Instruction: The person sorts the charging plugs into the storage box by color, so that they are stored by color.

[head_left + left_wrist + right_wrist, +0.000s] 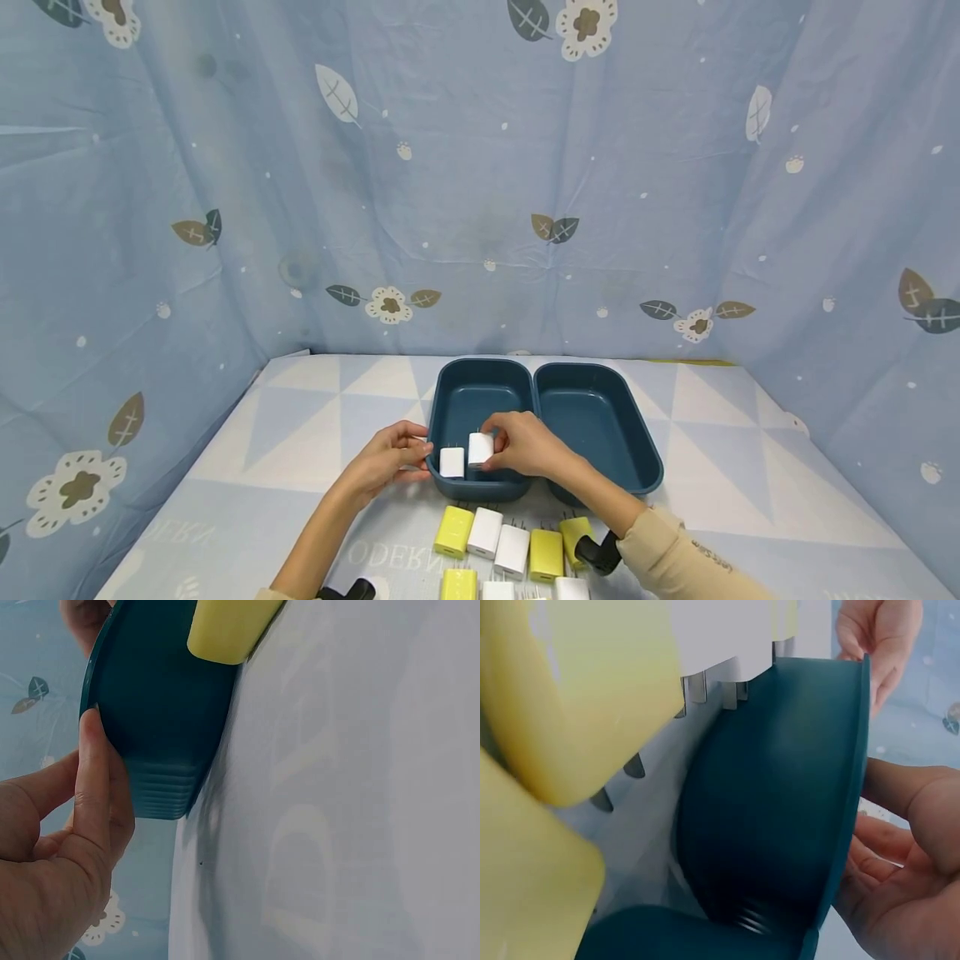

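Observation:
My right hand (531, 444) pinches a white plug charger (481, 449) between thumb and fingers, over the near part of the left dark-blue bin (480, 492). Beside it, another white charger (452, 462) stands inside that bin at the near left. My left hand (392, 454) is at the bin's left side, its fingertips touching the rim and outer wall. In the left wrist view, extended fingers (91, 772) lie along that wall. The right wrist view shows my right hand (907, 862) partly hidden behind the bin wall (780, 765), which also hides the held charger.
A second dark-blue bin (592, 417) adjoins the first on the right. In front of both lie several yellow chargers (546, 555) and white chargers (512, 550), metal prongs pointing toward the bins. A patterned cloth covers the table (300, 433); a blue curtain (480, 167) hangs behind.

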`<action>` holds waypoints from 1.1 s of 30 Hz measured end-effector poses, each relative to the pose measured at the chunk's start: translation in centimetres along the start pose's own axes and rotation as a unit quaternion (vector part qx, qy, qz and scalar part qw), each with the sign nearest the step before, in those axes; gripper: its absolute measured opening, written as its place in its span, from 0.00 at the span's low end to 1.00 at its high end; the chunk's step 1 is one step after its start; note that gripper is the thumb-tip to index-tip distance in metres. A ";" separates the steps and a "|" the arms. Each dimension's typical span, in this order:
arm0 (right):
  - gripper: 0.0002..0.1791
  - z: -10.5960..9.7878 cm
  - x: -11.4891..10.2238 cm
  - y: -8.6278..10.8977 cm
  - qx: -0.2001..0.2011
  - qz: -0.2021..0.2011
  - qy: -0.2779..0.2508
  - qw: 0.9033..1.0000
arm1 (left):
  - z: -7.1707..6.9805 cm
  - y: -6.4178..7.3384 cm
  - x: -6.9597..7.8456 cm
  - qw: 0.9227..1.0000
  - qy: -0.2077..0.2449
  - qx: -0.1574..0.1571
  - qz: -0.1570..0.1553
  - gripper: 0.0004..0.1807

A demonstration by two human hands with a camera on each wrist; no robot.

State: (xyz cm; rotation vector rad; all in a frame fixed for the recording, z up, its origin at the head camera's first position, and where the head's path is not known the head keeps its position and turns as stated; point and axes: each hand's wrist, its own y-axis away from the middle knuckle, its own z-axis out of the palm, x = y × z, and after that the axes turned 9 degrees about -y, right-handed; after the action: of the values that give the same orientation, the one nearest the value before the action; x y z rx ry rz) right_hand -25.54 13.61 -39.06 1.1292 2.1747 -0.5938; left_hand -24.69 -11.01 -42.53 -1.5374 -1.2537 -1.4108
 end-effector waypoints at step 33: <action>0.22 1.5 0.1 -0.5 -0.009 0.024 -0.003 1.000 | -0.1 0.3 0.1 1.000 0.010 -0.013 0.011 0.22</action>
State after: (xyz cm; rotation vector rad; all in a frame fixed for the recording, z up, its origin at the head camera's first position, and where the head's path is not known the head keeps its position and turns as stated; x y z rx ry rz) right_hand -25.52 12.44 -40.13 1.1647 2.1388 -0.5544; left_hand -24.40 -11.17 -42.42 -1.5466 -1.2066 -1.4309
